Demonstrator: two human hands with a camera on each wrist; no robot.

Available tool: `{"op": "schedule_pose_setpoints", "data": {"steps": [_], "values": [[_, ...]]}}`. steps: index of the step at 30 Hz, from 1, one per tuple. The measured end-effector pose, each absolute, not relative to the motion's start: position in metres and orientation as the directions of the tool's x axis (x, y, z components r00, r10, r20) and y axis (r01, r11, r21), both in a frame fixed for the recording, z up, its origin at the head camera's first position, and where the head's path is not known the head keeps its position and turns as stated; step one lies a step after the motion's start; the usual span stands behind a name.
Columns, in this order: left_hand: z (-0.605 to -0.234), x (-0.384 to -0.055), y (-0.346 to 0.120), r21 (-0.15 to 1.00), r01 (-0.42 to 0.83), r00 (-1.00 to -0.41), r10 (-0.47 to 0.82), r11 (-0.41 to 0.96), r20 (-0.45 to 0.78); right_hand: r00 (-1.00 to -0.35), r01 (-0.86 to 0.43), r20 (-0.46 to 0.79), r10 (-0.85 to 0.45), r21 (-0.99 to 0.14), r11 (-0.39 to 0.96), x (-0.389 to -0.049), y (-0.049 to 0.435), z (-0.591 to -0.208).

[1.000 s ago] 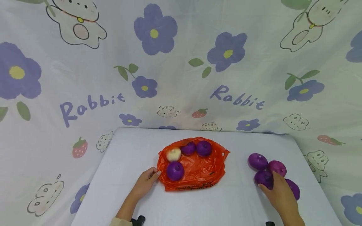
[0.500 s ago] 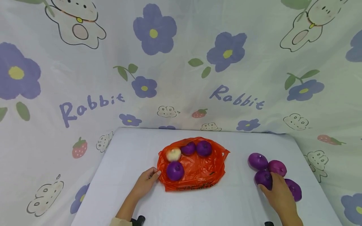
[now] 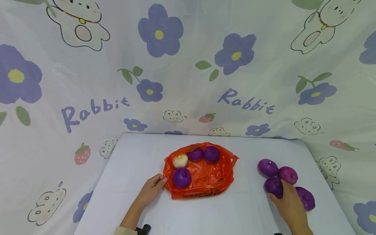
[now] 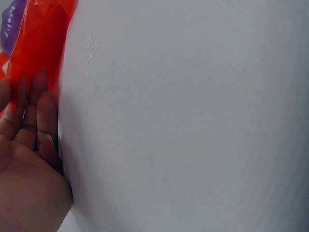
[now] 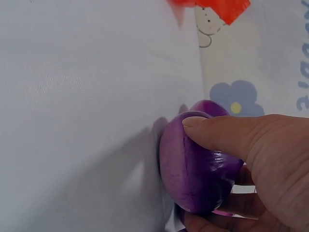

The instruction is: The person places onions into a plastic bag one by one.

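My left hand (image 3: 151, 188) pinches the left edge of a red plastic bag (image 3: 205, 178), the thumb on one side and the fingers on the other. Inside the spread bag lie a whitish onion (image 3: 180, 160) and several purple ones, including a round one (image 3: 182, 178) near the front. My right hand (image 3: 290, 202) grips a purple onion (image 3: 273, 187) on the table, its thumb (image 5: 207, 130) across the near side and the fingers curled round below. Three more purple onions surround it: one at the back left (image 3: 267, 168), one behind (image 3: 288, 175), one at the right (image 3: 305, 198).
A white cloth covers the table (image 3: 235, 215). Behind and on both sides hangs a printed curtain (image 3: 191, 75) with flowers and rabbits. Black camera mounts are strapped at the left wrist (image 3: 144, 229) and partly seen by the right.
The onion at the far right has shifted and turned a little to the right, away from my right hand. My right hand has moved slightly left. My left hand and the bag stay put.
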State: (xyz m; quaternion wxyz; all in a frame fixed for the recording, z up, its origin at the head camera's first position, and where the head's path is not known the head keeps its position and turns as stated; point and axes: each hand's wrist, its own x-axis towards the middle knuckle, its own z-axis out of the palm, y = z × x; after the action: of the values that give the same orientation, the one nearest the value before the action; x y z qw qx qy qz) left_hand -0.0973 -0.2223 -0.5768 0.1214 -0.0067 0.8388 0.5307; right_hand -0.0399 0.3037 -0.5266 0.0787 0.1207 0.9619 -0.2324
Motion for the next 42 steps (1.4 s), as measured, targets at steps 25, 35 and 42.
{"op": "schedule_pose_setpoints", "data": {"steps": [25,35,42], "values": [[-0.58,-0.097,-0.223,0.89,-0.124,-0.974,0.118,0.44,-0.194,-0.981,0.192,-0.111,0.158,-0.5,0.844,-0.03,0.282,-0.516],[-0.58,-0.097,-0.223,0.894,-0.117,-0.975,0.124,0.433,-0.187,-0.992,0.068,0.061,0.112,-0.491,0.869,-0.028,0.259,-0.504],[-0.579,-0.097,-0.222,0.9,-0.115,-0.975,0.126,0.42,-0.183,-0.989,0.009,0.124,0.08,-0.491,0.871,-0.033,0.246,-0.49]]}}
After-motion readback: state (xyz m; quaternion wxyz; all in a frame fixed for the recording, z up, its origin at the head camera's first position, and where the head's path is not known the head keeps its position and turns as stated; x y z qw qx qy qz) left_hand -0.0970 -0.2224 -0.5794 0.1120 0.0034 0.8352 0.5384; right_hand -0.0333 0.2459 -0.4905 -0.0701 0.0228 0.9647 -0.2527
